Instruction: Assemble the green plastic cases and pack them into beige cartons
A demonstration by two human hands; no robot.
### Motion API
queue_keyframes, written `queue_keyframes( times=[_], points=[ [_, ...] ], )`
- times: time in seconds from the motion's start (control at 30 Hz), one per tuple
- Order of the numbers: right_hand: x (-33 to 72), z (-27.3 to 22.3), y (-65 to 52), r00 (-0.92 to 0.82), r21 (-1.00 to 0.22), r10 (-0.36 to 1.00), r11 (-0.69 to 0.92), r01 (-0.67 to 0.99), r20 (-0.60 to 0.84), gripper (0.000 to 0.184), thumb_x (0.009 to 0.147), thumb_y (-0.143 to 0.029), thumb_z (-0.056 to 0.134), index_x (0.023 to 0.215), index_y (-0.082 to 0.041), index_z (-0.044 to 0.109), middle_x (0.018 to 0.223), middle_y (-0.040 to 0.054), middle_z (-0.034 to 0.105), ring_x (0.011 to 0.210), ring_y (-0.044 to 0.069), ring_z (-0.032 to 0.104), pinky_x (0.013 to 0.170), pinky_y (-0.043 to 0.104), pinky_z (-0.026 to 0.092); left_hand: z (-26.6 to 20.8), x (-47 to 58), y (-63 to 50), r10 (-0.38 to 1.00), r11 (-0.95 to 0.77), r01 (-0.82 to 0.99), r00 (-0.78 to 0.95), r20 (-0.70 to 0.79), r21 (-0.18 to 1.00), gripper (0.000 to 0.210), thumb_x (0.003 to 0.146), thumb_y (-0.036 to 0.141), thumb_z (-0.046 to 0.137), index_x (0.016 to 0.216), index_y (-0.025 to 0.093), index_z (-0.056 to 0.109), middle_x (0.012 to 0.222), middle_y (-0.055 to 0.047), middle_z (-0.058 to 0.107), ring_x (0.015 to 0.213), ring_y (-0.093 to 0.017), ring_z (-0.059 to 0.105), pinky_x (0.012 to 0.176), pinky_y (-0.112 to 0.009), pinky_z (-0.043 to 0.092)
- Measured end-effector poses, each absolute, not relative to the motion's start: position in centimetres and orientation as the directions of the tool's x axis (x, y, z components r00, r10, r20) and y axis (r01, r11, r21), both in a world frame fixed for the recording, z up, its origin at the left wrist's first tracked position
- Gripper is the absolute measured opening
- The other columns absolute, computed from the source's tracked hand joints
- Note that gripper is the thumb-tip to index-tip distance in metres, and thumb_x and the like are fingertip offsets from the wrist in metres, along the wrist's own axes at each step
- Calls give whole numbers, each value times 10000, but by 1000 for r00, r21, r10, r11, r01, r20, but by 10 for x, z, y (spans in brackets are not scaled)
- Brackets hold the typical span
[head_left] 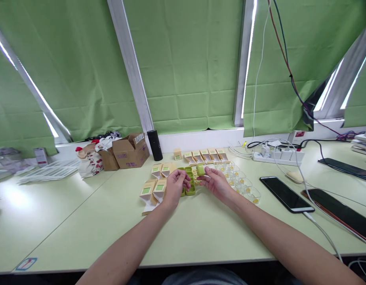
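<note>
My right hand (217,183) pinches a small light green cup-like piece (201,170) between thumb and fingers. Just left of it, my left hand (175,185) is closed with its fingers curled and thumb near the index finger; anything in it is hidden. Between and under the hands stand rows of darker green square containers (190,190), partly covered by my left hand. Beside them are small yellow pieces (196,177). Several clear plastic cups (241,182) with yellow spots lie right of my right hand. Open cardboard boxes with green labels (146,191) stand left of my left hand.
More small boxes (205,156) line up behind, with a black cylinder (155,145) and a brown carton (131,151) farther left. On the right lie a phone (286,194) on a cable, a dark flat device (340,209) and a white power strip (278,156).
</note>
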State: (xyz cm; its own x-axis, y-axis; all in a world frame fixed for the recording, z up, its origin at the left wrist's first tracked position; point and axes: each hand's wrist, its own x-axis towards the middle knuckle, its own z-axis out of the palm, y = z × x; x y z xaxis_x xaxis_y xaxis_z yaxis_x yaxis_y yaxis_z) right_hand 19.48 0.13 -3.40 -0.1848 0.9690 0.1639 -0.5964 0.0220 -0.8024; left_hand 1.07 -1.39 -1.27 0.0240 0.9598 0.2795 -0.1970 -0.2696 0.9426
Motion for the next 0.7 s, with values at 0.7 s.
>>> queue_keyframes(
  times=[0.7],
  points=[
    [191,-35,-5,-106,-844,972,124,-522,209,621,649,-486,1010,995,-263,544,956,-4,758,841,230,790,707,372,655,-14,14,-13,922,-386,-122,-18,387,914,396,818,500,871,886,178,650,833,-48,731,661,-153,679,600,-276,577]
  ],
)
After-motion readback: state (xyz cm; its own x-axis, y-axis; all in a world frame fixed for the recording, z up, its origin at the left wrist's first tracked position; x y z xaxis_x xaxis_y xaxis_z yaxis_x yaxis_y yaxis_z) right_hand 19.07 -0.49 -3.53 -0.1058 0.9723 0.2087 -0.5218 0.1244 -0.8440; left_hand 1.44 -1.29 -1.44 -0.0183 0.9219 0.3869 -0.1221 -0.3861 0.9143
